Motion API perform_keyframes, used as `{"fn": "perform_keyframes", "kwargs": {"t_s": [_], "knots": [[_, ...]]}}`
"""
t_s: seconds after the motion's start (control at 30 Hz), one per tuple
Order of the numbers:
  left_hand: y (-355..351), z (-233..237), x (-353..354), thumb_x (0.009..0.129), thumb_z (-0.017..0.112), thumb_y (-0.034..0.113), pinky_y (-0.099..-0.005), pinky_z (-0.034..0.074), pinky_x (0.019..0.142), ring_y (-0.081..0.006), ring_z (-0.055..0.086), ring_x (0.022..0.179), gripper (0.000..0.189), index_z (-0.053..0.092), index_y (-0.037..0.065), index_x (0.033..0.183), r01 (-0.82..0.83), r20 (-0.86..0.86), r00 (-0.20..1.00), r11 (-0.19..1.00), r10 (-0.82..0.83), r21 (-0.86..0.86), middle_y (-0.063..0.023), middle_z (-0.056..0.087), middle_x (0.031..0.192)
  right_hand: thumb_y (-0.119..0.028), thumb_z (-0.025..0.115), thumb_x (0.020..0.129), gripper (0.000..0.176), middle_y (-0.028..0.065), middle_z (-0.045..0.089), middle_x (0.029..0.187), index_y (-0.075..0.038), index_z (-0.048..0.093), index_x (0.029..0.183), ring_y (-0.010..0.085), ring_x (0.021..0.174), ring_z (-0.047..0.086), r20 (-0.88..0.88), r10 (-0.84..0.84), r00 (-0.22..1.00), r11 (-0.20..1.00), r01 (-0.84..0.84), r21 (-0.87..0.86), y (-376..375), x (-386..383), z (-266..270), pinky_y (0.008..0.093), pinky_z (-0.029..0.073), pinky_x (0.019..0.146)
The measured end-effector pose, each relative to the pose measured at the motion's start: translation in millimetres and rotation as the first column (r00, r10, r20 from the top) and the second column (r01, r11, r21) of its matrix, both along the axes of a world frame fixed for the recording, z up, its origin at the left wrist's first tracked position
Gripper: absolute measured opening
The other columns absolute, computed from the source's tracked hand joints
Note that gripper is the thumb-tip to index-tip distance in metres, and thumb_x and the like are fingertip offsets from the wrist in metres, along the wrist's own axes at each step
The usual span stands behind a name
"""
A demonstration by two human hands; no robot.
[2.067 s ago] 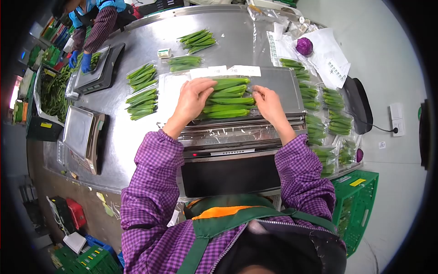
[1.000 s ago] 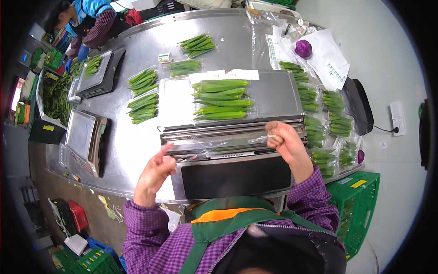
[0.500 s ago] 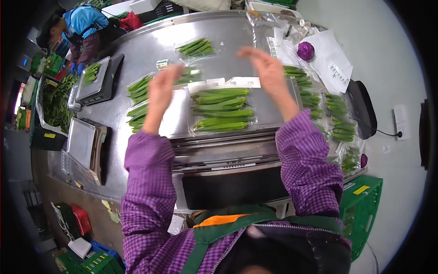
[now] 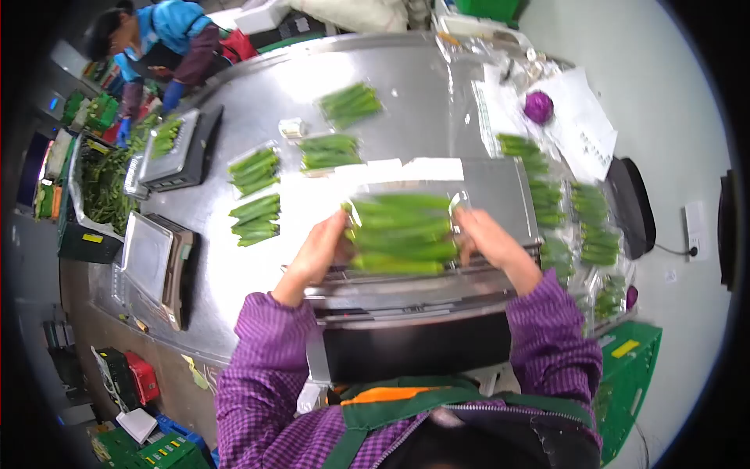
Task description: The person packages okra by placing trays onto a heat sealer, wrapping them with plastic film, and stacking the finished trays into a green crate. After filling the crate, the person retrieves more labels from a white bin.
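Note:
A clear-wrapped pack of green okra (image 4: 402, 234) is held between my two hands above the front of the metal machine, blurred by motion. My left hand (image 4: 319, 246) grips its left edge, and my right hand (image 4: 486, 237) grips the right edge. White labels (image 4: 414, 170) lie in a row just behind the pack. Other okra bundles rest to the left, such as one (image 4: 255, 170) on the table and another (image 4: 329, 152) beside the labels. One more bundle (image 4: 349, 105) lies farther back.
Two scales (image 4: 172, 152) (image 4: 152, 254) stand at the left, near a crate of greens (image 4: 105, 187). A co-worker in blue (image 4: 168, 35) leans in there. Packed okra (image 4: 594, 223), a purple cabbage (image 4: 538, 108) and white paper (image 4: 582, 129) lie at the right.
Both my hands have come down and toward me and taken hold of the okra pack by its sides, lifting it. The co-worker's arms have moved, and the whole view has shifted slightly.

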State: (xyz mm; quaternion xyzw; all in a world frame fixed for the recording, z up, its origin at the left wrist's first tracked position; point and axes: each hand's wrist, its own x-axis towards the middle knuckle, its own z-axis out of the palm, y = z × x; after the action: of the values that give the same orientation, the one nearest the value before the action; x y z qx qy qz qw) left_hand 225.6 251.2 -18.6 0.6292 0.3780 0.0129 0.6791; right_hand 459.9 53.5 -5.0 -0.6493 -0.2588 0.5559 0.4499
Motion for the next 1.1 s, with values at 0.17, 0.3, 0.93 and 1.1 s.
{"fn": "perform_keyframes", "kwargs": {"t_s": [0.17, 0.3, 0.93, 1.1], "knots": [[-60, -6, -66, 0.094, 0.035, 0.05, -0.0265, 0.046, 0.061, -0.0138, 0.055, 0.067, 0.055, 0.052, -0.002, 0.103, 0.062, 0.031, 0.998, 0.993, -0.059, -0.105, -0.0029, 0.055, 0.074, -0.034, 0.035, 0.097, 0.042, 0.0123, 0.06, 0.091, 0.003, 0.046, 0.113, 0.0191, 0.054, 0.06, -0.134, 0.153, 0.979, 0.987, -0.158, -0.024, -66, -32, 17, 0.0279, 0.048, 0.048], [-109, -20, -107, 0.095, 0.036, 0.043, -0.0393, 0.05, 0.079, -0.0244, 0.053, 0.105, 0.056, 0.034, 0.001, 0.132, 0.058, 0.09, 0.996, 0.855, -0.013, -0.515, -0.011, 0.046, 0.124, -0.033, 0.036, 0.097, 0.045, 0.0148, 0.06, 0.099, 0.003, 0.04, 0.123, 0.0204, 0.057, 0.061, -0.296, 0.184, 0.938, 0.959, -0.237, -0.156, -102, -61, 23, 0.0283, 0.052, 0.052], [-209, -86, -157, 0.088, 0.056, 0.027, -0.0316, 0.042, 0.058, -0.0136, 0.05, 0.06, 0.032, 0.056, -0.001, 0.073, -0.465, -0.007, 0.854, 0.77, 0.52, 0.436, -0.0115, 0.053, 0.061, -0.013, 0.042, 0.091, 0.022, 0.022, 0.054, 0.074, 0.004, 0.054, 0.086, 0.027, 0.061, 0.054, 0.648, -0.158, 0.745, 0.987, 0.114, 0.111, -186, -142, -60, 0.036, 0.043, 0.059], [-192, -23, -168, 0.09, 0.058, 0.023, -0.0171, 0.025, 0.047, 0.0009, 0.033, 0.053, 0.021, 0.059, 0.007, 0.076, -0.654, -0.112, 0.751, 0.756, 0.651, 0.01, 0.0089, 0.044, 0.061, -0.015, 0.046, 0.092, 0.022, -0.001, 0.055, 0.069, 0.0, 0.061, 0.095, 0.0044, 0.055, 0.044, 0.438, -0.318, 0.841, 0.933, 0.36, -0.013, -206, -133, -21, 0.0217, 0.035, 0.048]]}}
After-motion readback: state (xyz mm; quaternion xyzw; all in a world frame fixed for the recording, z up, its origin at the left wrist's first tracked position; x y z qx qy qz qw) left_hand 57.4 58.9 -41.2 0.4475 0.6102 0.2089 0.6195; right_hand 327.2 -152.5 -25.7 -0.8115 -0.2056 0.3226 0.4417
